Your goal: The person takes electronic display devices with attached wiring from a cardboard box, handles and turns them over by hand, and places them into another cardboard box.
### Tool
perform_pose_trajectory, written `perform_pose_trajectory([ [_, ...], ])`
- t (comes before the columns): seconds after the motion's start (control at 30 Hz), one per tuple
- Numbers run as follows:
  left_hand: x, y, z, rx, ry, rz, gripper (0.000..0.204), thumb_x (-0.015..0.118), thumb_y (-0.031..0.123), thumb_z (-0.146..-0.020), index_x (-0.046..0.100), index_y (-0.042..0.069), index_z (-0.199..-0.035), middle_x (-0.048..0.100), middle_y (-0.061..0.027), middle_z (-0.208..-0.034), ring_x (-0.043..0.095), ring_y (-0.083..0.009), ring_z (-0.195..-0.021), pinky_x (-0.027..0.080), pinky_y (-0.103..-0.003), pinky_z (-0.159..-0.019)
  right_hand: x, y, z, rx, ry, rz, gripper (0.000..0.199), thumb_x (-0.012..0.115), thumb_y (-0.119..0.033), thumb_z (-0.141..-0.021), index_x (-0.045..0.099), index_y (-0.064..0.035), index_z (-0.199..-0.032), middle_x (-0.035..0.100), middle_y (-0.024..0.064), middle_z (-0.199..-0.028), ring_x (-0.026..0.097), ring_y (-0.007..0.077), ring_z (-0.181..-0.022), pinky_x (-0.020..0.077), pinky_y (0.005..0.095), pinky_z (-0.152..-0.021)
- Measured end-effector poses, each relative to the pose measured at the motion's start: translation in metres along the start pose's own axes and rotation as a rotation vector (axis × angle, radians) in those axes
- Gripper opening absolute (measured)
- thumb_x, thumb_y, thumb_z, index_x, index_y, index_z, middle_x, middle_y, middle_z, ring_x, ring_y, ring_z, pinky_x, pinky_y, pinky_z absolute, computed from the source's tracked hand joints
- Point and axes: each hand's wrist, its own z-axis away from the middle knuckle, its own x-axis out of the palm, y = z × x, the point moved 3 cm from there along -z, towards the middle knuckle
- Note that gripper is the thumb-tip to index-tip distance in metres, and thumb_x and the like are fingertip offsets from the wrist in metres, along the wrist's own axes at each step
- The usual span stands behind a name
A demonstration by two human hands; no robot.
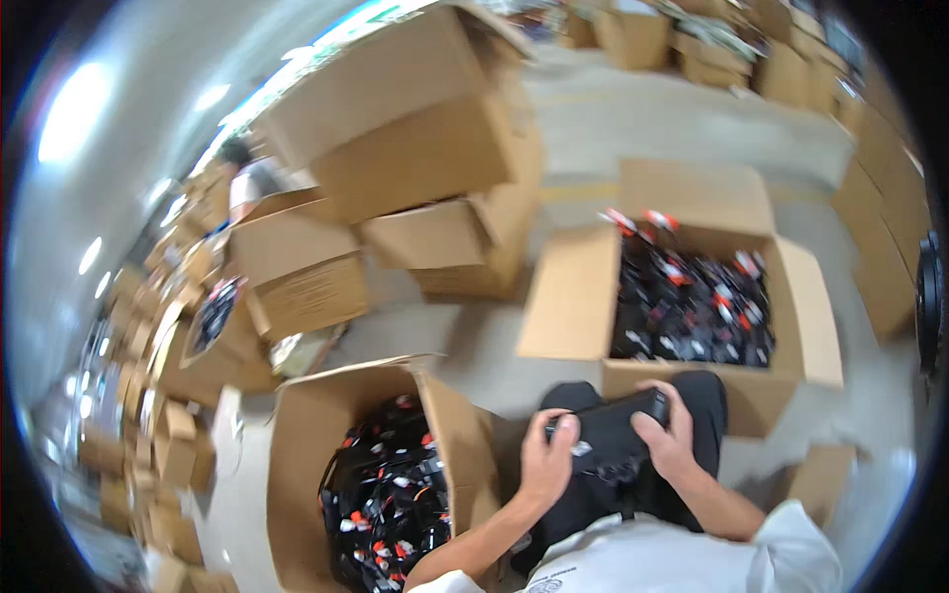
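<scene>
A flat black oblong object [607,423], whose exact kind I cannot make out, is held level above my lap. My left hand [547,460] is closed on its left end, the thumb lying on top. At the other end my right hand [668,435] grips it the same way. Dark trousers behind the object make its lower edge hard to see. Close on my left stands an open cardboard box [465,465] holding a heap of black items [386,494] with red, white and orange bits. Ahead to the right, another open box [571,296] contains similar black items [682,306] in tighter rows.
Large cartons [395,158] are stacked ahead to the left, with an open box [306,287] beside them. A person [259,183] is behind these. More cartons line the far left and the back [633,40]. Tall cartons [880,208] stand at the right.
</scene>
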Motion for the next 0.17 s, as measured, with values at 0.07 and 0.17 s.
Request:
perform_pose_trajectory([
  [0.07,-0.002,0.016,0.005,-0.092,-0.027,-0.063,0.022,0.058,0.020,-0.098,0.060,0.001,-0.109,0.058,-0.0020,-0.092,0.053,-0.0096,-0.085,0.047,-0.026,-0.078,-0.001,-0.005,0.002,0.013,-0.055,-0.027,0.048,0.074,-0.021,-0.083,0.055,-0.0014,-0.123,0.058,0.0058,-0.105,0.054,0.0133,-0.097,0.0454,0.0281,-0.088],
  [0.17,0.002,-0.015,0.004,-0.114,-0.115,0.056,0.034,0.059,0.029,-0.099,0.054,0.003,-0.119,0.059,-0.0055,-0.102,0.054,-0.0130,-0.093,0.046,-0.027,-0.086,-0.013,-0.001,0.003,0.115,-0.079,-0.099,0.051,0.072,-0.026,-0.085,0.053,-0.0028,-0.125,0.057,0.0052,-0.107,0.053,0.0124,-0.098,0.0435,0.0262,-0.089],
])
